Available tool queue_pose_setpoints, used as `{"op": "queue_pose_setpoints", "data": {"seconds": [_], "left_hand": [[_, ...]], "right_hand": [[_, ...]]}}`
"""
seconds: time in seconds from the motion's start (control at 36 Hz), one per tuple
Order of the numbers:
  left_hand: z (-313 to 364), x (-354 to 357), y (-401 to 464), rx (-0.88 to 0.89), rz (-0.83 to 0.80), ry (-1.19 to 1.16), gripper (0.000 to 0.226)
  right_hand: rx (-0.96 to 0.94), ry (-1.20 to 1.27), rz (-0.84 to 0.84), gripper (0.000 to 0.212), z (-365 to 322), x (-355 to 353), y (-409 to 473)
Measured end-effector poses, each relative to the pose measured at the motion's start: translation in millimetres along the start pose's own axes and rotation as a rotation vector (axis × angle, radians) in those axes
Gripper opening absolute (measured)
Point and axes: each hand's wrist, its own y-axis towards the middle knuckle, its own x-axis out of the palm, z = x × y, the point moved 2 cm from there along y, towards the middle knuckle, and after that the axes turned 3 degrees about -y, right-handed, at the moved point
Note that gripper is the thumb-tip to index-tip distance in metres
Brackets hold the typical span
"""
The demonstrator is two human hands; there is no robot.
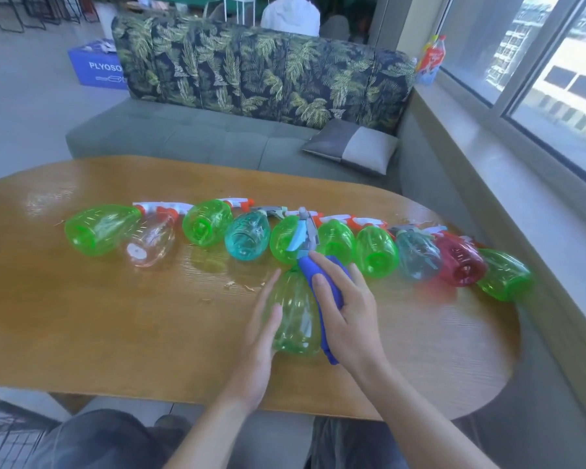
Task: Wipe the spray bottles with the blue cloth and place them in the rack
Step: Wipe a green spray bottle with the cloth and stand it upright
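A green spray bottle (295, 316) lies in front of me over the wooden table (115, 316), its grey nozzle pointing away. My left hand (261, 336) holds its left side and bottom with spread fingers. My right hand (345, 316) grips the blue cloth (322, 292) and presses it against the bottle's right side. Behind, several spray bottles lie in a row across the table: green (99, 228), clear (151, 242), teal (247, 236), red (460, 262) and more green (504, 275). No rack is visible.
A grey sofa (183, 137) with a leaf-pattern back and a grey cushion (352, 147) stands beyond the table. A window ledge (521, 198) runs along the right. A blue box (99, 67) sits on the floor far left. Small crumbs (234, 285) lie on the table.
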Motion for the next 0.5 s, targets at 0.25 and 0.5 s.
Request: {"op": "queue_pose_setpoints", "data": {"seconds": [0.25,0.5], "left_hand": [[-1.7,-2.2,-0.7,0.018,0.050,0.034,0.063],[-1.2,-4.3,-0.5,-0.010,0.065,0.037,0.062]], "right_hand": [[-0.392,-0.223,-0.042,0.032,-4.9,-0.8,-30.1],[-0.761,-0.425,-0.071,0.028,-5.5,-10.0,-30.1]]}}
